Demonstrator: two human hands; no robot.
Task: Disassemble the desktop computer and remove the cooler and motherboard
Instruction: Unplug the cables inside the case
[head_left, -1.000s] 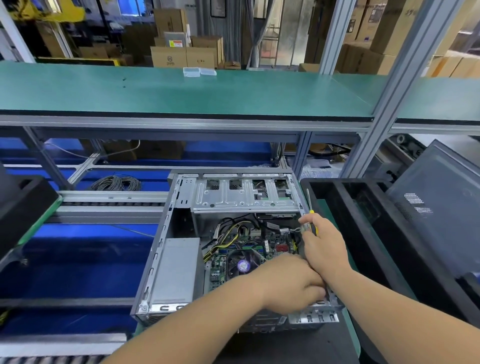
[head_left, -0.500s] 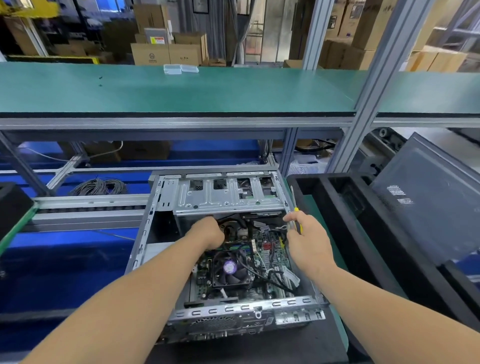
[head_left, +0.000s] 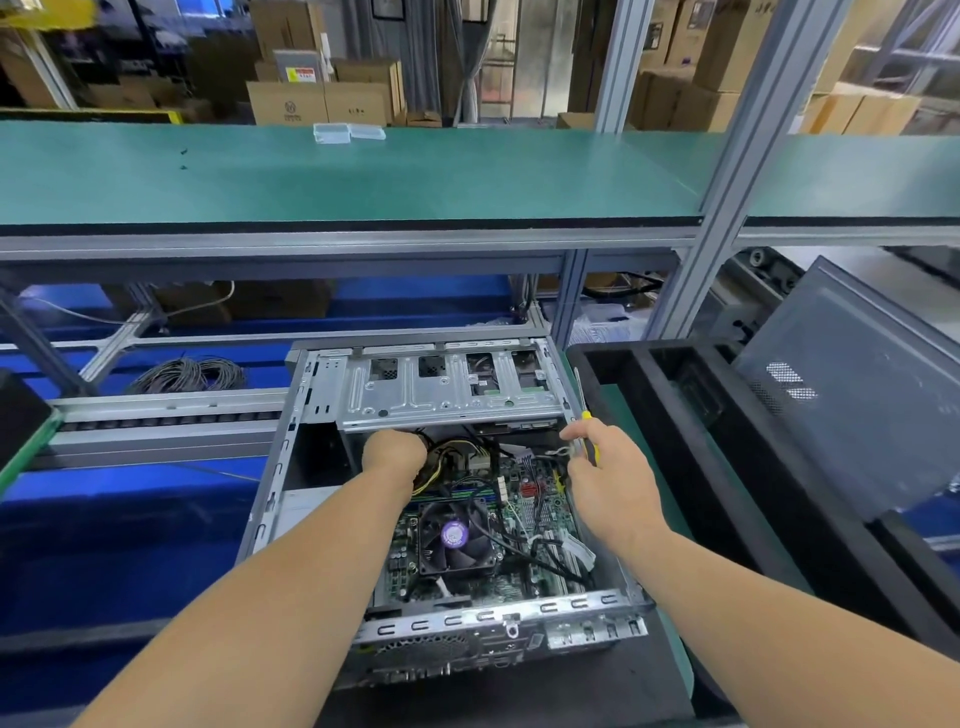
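Note:
An open desktop computer case (head_left: 322, 395) lies on its side in front of me. Inside it sits the green motherboard (head_left: 550, 493) with a black fan cooler (head_left: 457, 538) bearing a purple sticker. My left hand (head_left: 395, 452) reaches deep into the case and closes around the yellow and black cable bundle (head_left: 457, 452) below the drive cage (head_left: 441, 389). My right hand (head_left: 608, 478) hovers over the case's right edge and grips a yellow-handled screwdriver (head_left: 587, 431), shaft pointing away from me. Its fingers also pinch something small and metallic.
A black foam tray (head_left: 670, 395) stands right of the case, with a grey side panel (head_left: 852, 395) leaning beyond it. A coil of cable (head_left: 192, 371) lies on the blue conveyor to the left. A green shelf (head_left: 363, 176) runs overhead across the back.
My left hand left my right wrist, swung into the case and settled on the cables under the drive cage. My right hand stayed by the case's right edge with the screwdriver.

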